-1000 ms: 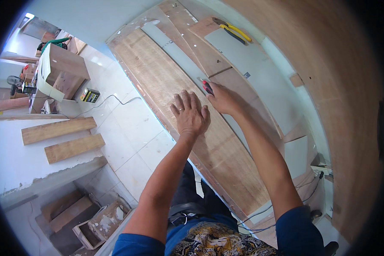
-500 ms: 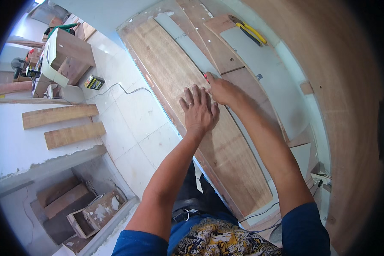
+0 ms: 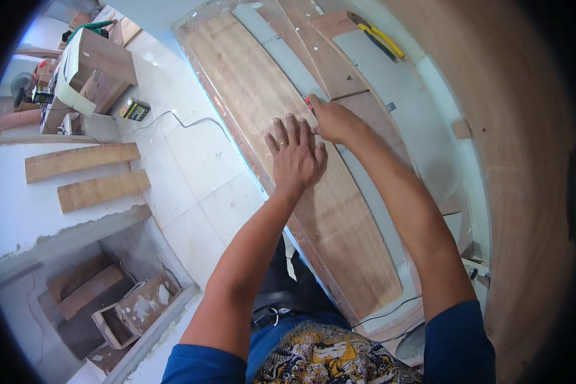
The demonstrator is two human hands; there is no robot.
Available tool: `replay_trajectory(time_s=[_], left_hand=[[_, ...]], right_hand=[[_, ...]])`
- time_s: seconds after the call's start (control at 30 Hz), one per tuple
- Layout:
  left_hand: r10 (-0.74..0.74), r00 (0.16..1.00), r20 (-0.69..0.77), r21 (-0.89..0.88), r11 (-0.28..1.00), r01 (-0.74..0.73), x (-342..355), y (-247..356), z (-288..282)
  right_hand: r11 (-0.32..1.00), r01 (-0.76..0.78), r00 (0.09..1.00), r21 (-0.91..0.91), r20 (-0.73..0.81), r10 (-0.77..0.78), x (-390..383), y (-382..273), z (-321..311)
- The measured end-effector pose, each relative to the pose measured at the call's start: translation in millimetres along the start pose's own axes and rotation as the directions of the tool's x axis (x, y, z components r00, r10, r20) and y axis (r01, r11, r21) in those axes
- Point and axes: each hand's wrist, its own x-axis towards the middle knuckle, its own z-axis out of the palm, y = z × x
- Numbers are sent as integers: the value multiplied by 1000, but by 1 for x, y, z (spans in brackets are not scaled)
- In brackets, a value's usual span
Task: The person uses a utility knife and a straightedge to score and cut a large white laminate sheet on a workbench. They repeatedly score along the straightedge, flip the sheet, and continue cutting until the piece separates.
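My left hand (image 3: 296, 157) lies flat on a long brown plywood board (image 3: 339, 221), fingers stretched out and slightly apart. Just to its right, my right hand (image 3: 334, 121) is closed around a small red tool (image 3: 310, 102) at the board's curved right edge. Most of that tool is hidden by my fingers, so its kind does not show. A pale sheet (image 3: 281, 48) lies under the board and sticks out as a strip along that edge.
Yellow-and-black pliers (image 3: 379, 38) rest at the far right on a white-faced curved panel (image 3: 422, 128). Two wooden strips (image 3: 86, 160) lie on a white surface at left. A battery-like box (image 3: 134, 109) and a cable (image 3: 192, 137) are on the tiled floor.
The whole view has shifted a little, so most things sit slightly higher in it. Both hands keep nearly the same places on the board.
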Motion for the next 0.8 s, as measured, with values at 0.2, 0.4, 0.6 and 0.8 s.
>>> replay_trajectory(time_s=[0.2, 0.4, 0.6, 0.8], left_hand=[[15, 1000, -4, 13, 1000, -15, 5, -1, 1], [1, 1000, 21, 52, 999, -2, 3, 0, 6], [-11, 1000, 18, 93, 996, 9, 1, 1, 3], [39, 998, -57, 73, 997, -35, 1, 3, 8]], right_hand=[[996, -88, 996, -32, -3, 88, -10, -10, 7], [999, -42, 998, -27, -44, 40, -60, 14, 20], [986, -168, 978, 4, 127, 167, -104, -5, 9], [990, -143, 989, 7, -29, 143, -147, 10, 33]])
